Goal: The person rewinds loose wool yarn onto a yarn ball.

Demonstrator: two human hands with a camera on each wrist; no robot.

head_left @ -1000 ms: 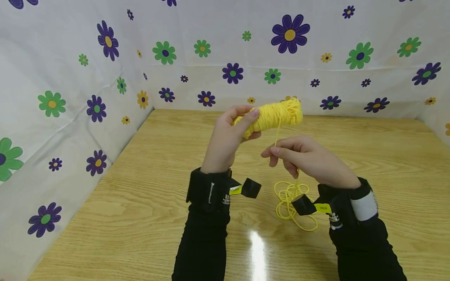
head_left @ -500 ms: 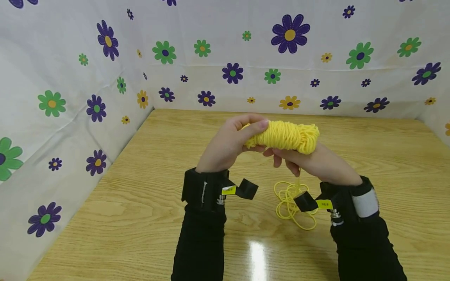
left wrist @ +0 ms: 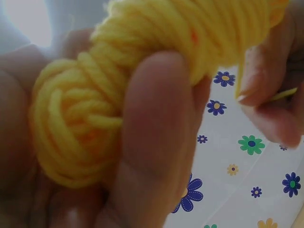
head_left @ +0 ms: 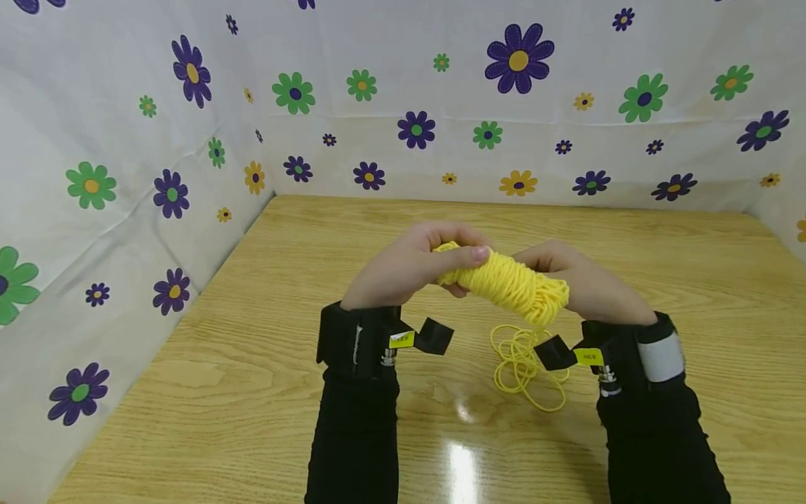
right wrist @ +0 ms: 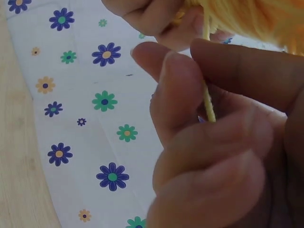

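Observation:
A yellow skein of yarn (head_left: 513, 283) slants down to the right above the table, its left end gripped by my left hand (head_left: 418, 262). The thumb lies along the near side of the skein (left wrist: 190, 33), fingers behind. Behind its right part is my right hand (head_left: 582, 283), largely hidden by the skein in the head view. In the right wrist view the right hand (right wrist: 209, 137) pinches a single yarn strand (right wrist: 208, 102) between thumb and finger, the other fingers curled. From the skein that strand (left wrist: 240, 78) runs down to the pinch.
Loose loops of the same yarn (head_left: 519, 360) lie on the wooden table (head_left: 220, 392) below the right hand. A white cloth with printed flowers (head_left: 378, 42) stands along the back and left sides. Each wrist wears a black strap with a small camera block (head_left: 436, 336).
The left hand has lowered the skein, turning it from tilted up at the right to tilted down. It now covers much of the right hand, which still pinches the strand.

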